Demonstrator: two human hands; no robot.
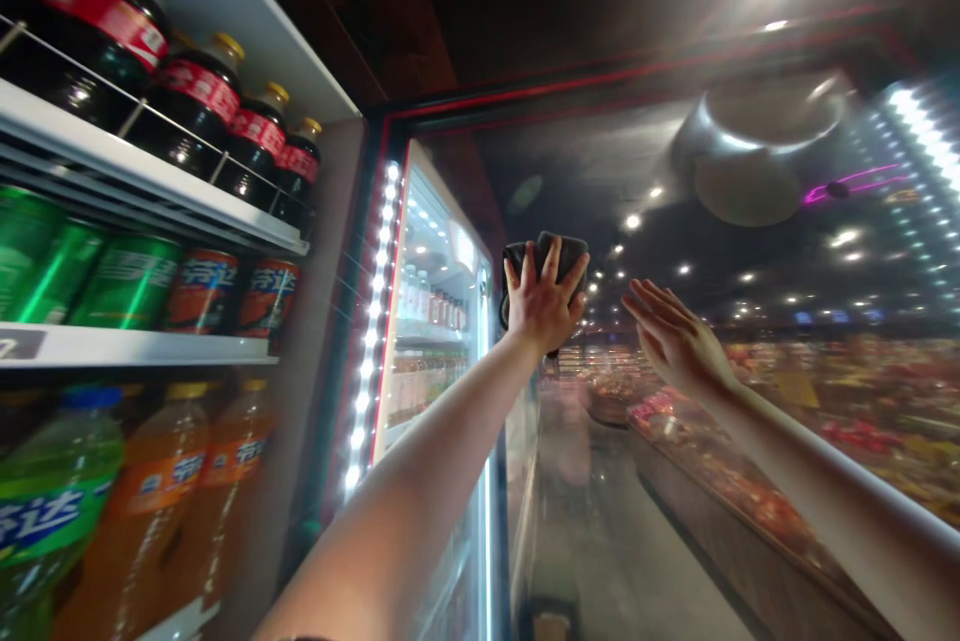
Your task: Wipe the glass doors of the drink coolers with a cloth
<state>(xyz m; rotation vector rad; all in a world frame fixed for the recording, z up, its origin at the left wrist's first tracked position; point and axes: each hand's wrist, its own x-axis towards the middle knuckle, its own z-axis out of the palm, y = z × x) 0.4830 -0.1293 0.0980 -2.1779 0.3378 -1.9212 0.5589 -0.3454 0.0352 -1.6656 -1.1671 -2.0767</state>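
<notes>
My left hand presses a dark folded cloth flat against a glass door, its fingers spread over the cloth. The cloth sticks out above and beside the fingers. To its right, my right hand is raised near the same glass, open with fingers stretched out, and nothing shows in it. Whether it touches the glass I cannot tell. Both arms reach forward and up.
On the left, an open cooler holds cola bottles, green cans and orange soda bottles on white shelves. A light strip lines the door frame. Blurred store displays show through the glass.
</notes>
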